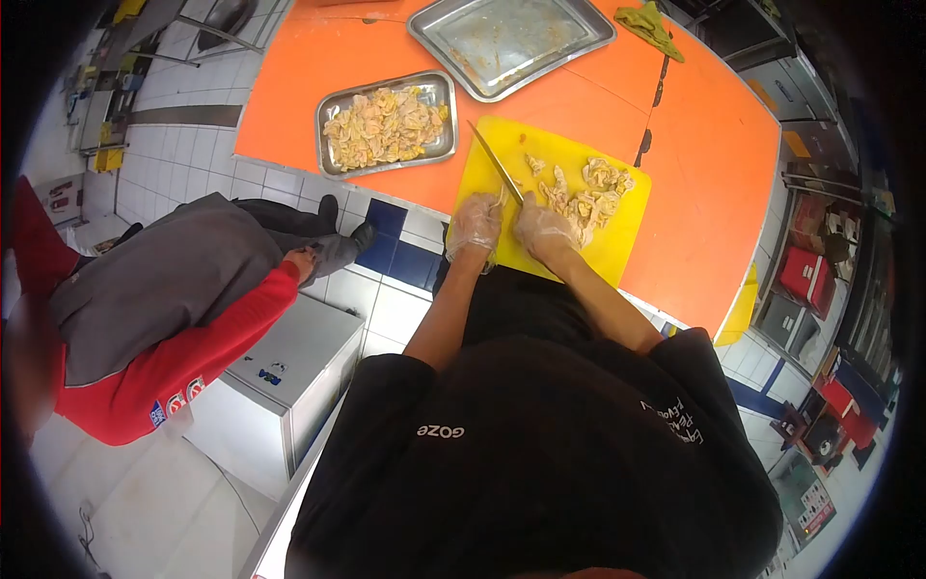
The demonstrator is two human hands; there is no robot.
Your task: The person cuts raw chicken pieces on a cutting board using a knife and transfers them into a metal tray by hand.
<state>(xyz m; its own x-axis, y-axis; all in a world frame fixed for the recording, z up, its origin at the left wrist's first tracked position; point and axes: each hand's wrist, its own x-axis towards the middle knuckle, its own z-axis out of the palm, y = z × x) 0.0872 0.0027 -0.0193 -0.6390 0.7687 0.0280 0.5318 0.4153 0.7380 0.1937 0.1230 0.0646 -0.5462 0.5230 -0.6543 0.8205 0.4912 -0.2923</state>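
A yellow cutting board [617, 256] lies at the front edge of the orange table, with pale, folded pieces of food [584, 207] heaped on its right half. My right hand [542, 230], in a clear glove, is closed round the handle of a knife [496, 162]; the blade points up and left over the board. At the board's left edge is my left hand [475, 224], also gloved, with its fingers closed together; what they hold, if anything, is too small to tell. Left of the board stands a metal tray [322, 145] filled with similar food pieces.
Behind the board on the orange table [709, 183] lie a larger metal tray [417, 31] with residue and a green cloth [651, 29]. A person in a red top and grey apron [174, 280] is at the left, beside a white cabinet [289, 372]. Shelves are at the right.
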